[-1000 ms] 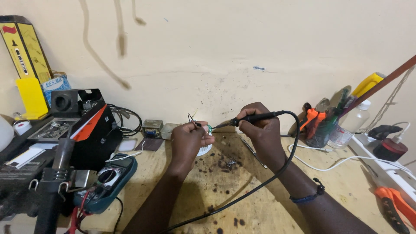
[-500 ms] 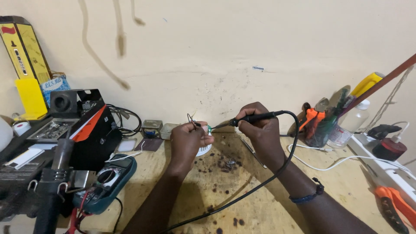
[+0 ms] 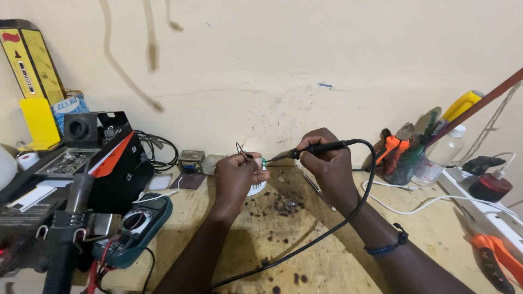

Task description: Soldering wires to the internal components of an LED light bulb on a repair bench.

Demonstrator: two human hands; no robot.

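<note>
Left hand (image 3: 235, 175): fingers pinched together on a small green part (image 3: 263, 161) with thin dark wires (image 3: 240, 148) sticking up from it, held above the worktop (image 3: 305, 256), just in front of the wall.

Right hand (image 3: 328, 163): closed around a black soldering iron (image 3: 318, 148), held like a pen; its tip points left and meets the green part. A black cord (image 3: 338, 228) loops from the iron's back end, down past the right wrist and across the worktop toward the near edge.

Green part: tiny, bright green, detail too small to tell. A white round object (image 3: 256, 188) lies just below it, partly hidden by the left hand.

Containers: a dark cup (image 3: 400, 166) right of the green part, against the wall, holds orange-handled tools and other upright tools. Beside it, a clear plastic bottle (image 3: 436, 160) with a white cap.

Further right of the green part: a white power strip (image 3: 490, 209) with a plug in it, and orange-handled pliers (image 3: 498, 258).

Left of the green part: a teal multimeter (image 3: 133, 228), a black and orange station (image 3: 103, 158), yellow boxes (image 3: 30, 71).

Surface: pale wood worktop, scarred with dark burn spots and scraps. Room: cream wall, scuffed and stained.
</note>
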